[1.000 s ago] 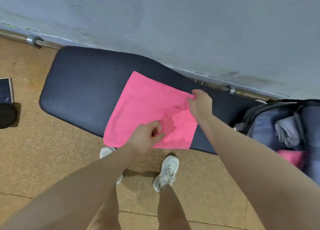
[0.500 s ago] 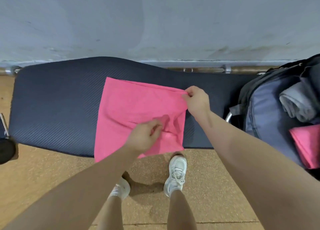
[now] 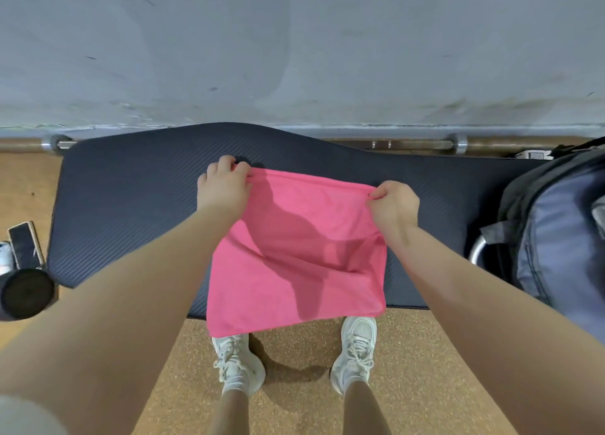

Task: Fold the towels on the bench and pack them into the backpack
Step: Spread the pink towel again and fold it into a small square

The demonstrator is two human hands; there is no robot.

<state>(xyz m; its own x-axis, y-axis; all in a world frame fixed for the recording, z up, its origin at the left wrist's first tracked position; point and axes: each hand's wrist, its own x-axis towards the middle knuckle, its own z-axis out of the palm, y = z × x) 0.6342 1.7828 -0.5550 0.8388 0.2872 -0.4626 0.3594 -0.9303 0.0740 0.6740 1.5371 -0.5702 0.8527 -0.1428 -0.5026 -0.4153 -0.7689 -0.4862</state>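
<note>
A pink towel [image 3: 294,254] lies spread on the dark padded bench [image 3: 131,205], its near edge hanging over the bench's front. My left hand [image 3: 224,186] pinches the towel's far left corner. My right hand [image 3: 394,205] pinches the far right corner. The far edge is stretched taut between both hands. A grey-blue backpack [image 3: 556,231] stands open at the bench's right end; its contents are mostly cut off by the frame edge.
A grey wall rises right behind the bench, with a metal bar [image 3: 419,145] along its base. On the floor at left lie a phone [image 3: 24,244] and a black round object [image 3: 26,292]. My feet in white shoes [image 3: 239,362] stand on the brown floor before the bench.
My left hand left the towel's near middle and now pinches the far left corner. The towel lies spread wider and square to the bench. The view shifted left, so less of the backpack shows.
</note>
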